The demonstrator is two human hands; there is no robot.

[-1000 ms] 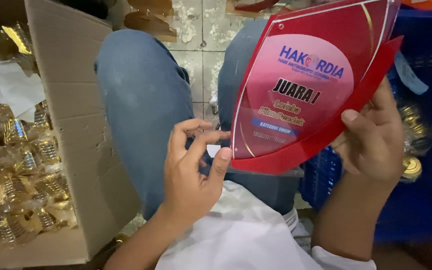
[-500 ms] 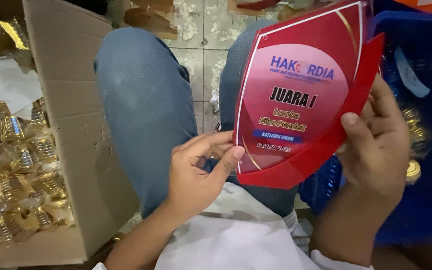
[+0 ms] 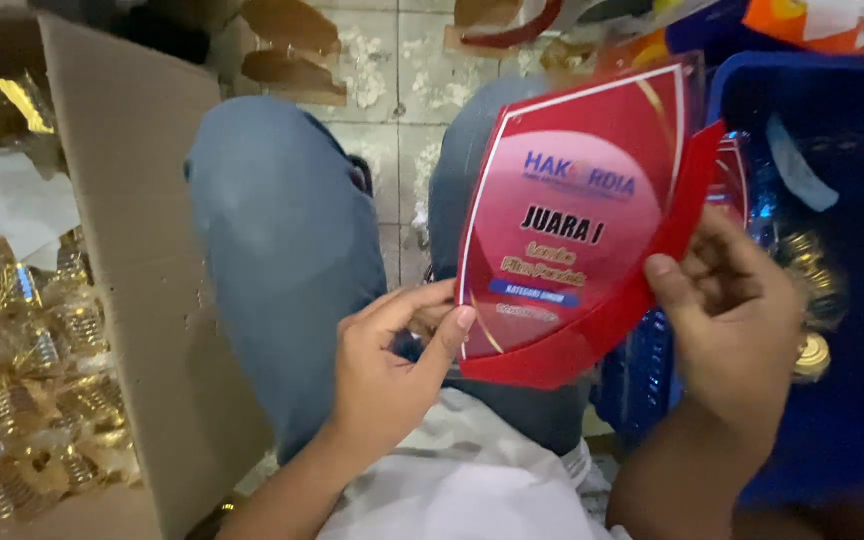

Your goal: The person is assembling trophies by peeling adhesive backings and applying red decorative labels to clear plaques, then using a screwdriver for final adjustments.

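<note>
A seated person's right hand (image 3: 737,320) grips a red plaque (image 3: 577,230) upright for reading, while left fingertips (image 3: 462,318) pinch its lower edge.

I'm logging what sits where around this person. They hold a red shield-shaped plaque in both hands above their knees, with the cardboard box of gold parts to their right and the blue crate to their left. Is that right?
Not quite: the sides are swapped. In the head view the cardboard box of gold parts is on the person's left and the blue crate on their right. The red shield-shaped plaque is indeed held by the left hand and right hand above the knees.
</note>
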